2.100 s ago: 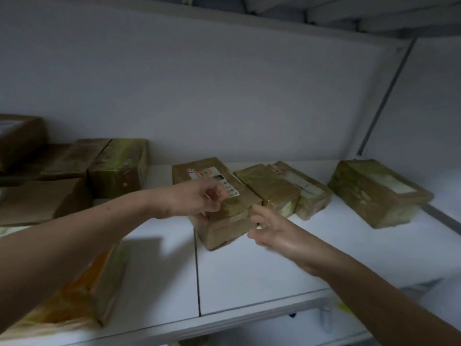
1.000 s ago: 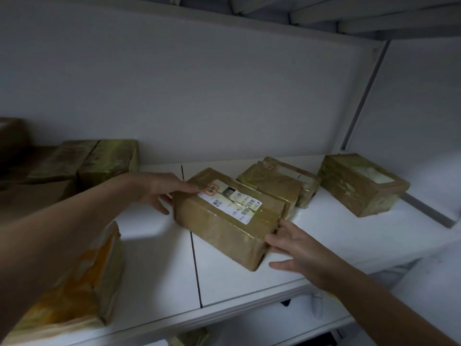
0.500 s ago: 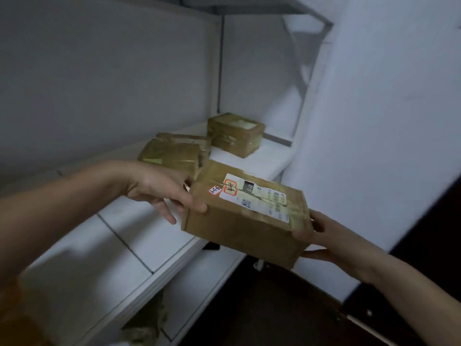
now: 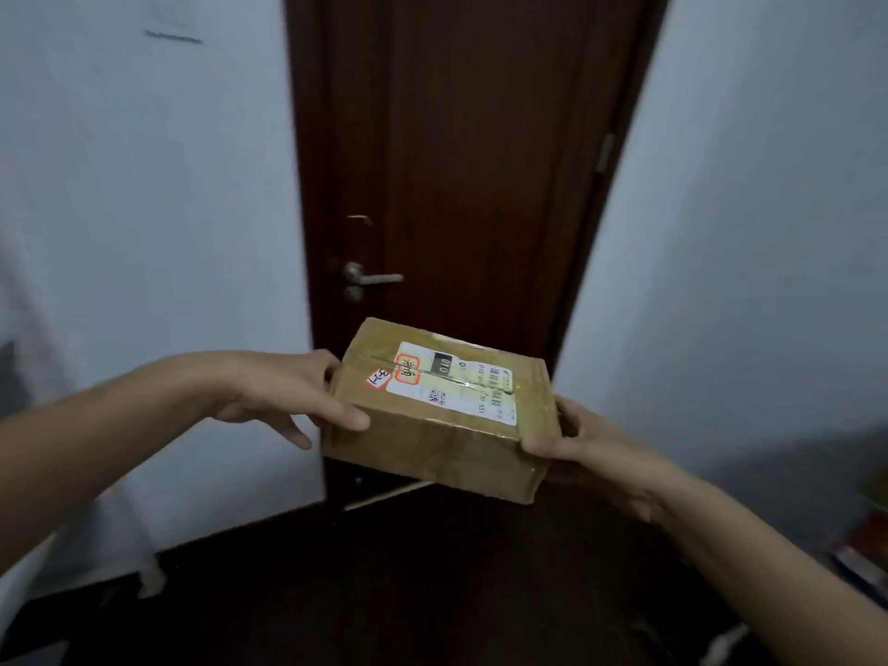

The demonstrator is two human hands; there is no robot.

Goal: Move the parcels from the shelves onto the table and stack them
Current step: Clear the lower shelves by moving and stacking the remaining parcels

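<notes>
A brown taped cardboard parcel [image 4: 432, 439] with a white shipping label on top hangs in the air in front of me, held between both hands. My left hand [image 4: 293, 394] grips its left end, thumb on the near face and fingers behind. My right hand [image 4: 584, 442] grips its right end, thumb at the near corner. The shelves and the table are out of view.
A dark wooden door [image 4: 461, 175] with a metal lever handle [image 4: 372, 279] stands straight ahead between white walls [image 4: 144, 209]. The floor [image 4: 384, 584] below is dark. Some small items [image 4: 865, 550] lie at the far right edge.
I lifted the labelled parcel off the shelf with both hands and turned right. The shelf and the other parcels have left the view; a door now faces me.
</notes>
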